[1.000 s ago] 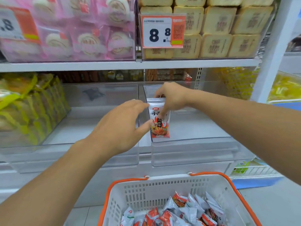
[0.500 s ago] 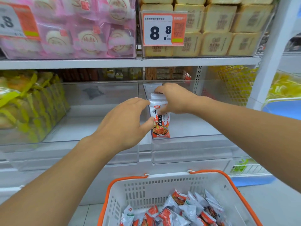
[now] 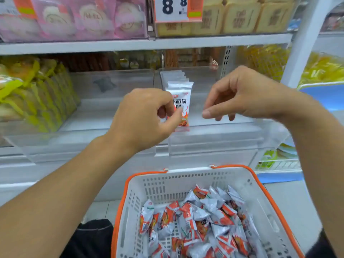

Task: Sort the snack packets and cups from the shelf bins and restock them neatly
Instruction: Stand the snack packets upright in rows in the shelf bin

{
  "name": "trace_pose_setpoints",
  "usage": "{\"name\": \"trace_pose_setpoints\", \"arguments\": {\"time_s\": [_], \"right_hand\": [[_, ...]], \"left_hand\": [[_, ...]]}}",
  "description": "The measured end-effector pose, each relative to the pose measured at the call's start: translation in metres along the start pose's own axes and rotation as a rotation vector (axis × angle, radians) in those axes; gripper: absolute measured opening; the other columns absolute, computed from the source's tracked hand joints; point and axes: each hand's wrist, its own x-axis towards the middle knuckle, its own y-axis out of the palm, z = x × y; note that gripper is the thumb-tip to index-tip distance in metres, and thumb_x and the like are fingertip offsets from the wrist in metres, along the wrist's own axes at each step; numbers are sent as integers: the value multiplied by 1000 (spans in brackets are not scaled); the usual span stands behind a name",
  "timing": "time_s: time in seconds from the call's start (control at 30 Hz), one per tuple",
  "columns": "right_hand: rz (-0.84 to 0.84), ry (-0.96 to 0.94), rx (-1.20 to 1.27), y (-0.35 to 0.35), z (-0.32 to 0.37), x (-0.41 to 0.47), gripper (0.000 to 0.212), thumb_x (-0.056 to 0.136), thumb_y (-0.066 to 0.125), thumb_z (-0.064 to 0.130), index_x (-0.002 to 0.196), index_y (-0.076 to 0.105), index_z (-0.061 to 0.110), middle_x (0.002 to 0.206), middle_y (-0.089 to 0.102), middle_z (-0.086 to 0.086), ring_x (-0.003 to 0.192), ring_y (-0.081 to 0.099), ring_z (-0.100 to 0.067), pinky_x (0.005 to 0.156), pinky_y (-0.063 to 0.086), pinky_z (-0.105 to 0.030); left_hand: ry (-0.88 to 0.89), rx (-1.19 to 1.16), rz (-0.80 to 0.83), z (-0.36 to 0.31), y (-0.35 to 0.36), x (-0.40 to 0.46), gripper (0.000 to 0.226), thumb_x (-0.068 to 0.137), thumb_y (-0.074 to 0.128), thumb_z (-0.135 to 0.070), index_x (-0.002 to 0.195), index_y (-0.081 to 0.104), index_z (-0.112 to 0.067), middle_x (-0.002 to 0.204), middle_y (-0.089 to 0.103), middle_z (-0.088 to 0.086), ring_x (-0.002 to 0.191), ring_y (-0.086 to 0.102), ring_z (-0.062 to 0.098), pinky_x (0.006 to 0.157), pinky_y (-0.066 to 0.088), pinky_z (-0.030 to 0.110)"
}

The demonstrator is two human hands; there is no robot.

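Observation:
A row of white-and-red snack packets stands upright along the left wall of a clear shelf bin. My left hand pinches the left edge of the front packet between thumb and curled fingers. Just right of the row, my right hand hovers with loosely curled fingers and holds nothing. Below the shelf, a white basket with orange rim holds several loose packets of the same kind.
Another clear bin stands to the left, and beyond it one with yellow packets. On the upper shelf are pink wrapped buns, bread loaves and a price tag. A white shelf post rises at right.
My right hand has let go of the packet's top and drawn back to the right. The left hand has closed onto the front packet. The view has tilted down toward the basket.

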Motion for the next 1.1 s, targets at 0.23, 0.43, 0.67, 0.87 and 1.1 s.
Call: {"name": "trace_pose_setpoints", "arguments": {"time_s": [0.23, 0.43, 0.67, 0.87, 1.1], "right_hand": [[771, 528, -159, 164, -123, -30, 49, 79, 84, 18, 124, 66, 12, 104, 72, -8, 92, 71, -25, 72, 59, -31], [828, 538, -524, 263, -229, -120, 76, 73, 87, 35, 139, 54, 14, 138, 55, -8, 124, 54, -29, 101, 47, -36], [682, 364, -305, 293, -252, -138, 51, 75, 82, 17, 123, 67, 18, 120, 65, -3, 108, 59, -24, 84, 44, -27], [289, 542, 147, 291, -247, -111, 25, 90, 72, 14, 66, 68, 8, 58, 54, -7, 54, 47, -17, 57, 39, -27], [30, 747, 421, 278, -246, -81, 29, 86, 77, 22, 109, 70, 6, 101, 69, -7, 83, 66, -17, 71, 55, -24]], "left_hand": [[-287, 107, 1087, -27, 92, -116, 33, 84, 65, -53, 97, 69, -23, 96, 69, 0, 92, 63, 24, 79, 52, 34], [-675, -93, 1436, -50, 171, -255, 62, 86, 68, -53, 128, 58, -8, 130, 59, 12, 117, 56, 29, 96, 47, 37], [-736, -167, 1502, -56, 205, -262, 65, 76, 81, -49, 120, 57, -9, 119, 60, 9, 103, 59, 26, 89, 51, 39], [-1147, -632, 1071, -40, 213, -280, 74, 68, 91, -31, 134, 57, -23, 129, 56, -2, 117, 56, 22, 98, 47, 35], [-1321, -686, 685, -36, 207, -273, 38, 95, 66, -28, 130, 52, -20, 119, 53, -14, 104, 50, 6, 83, 42, 24]]}}
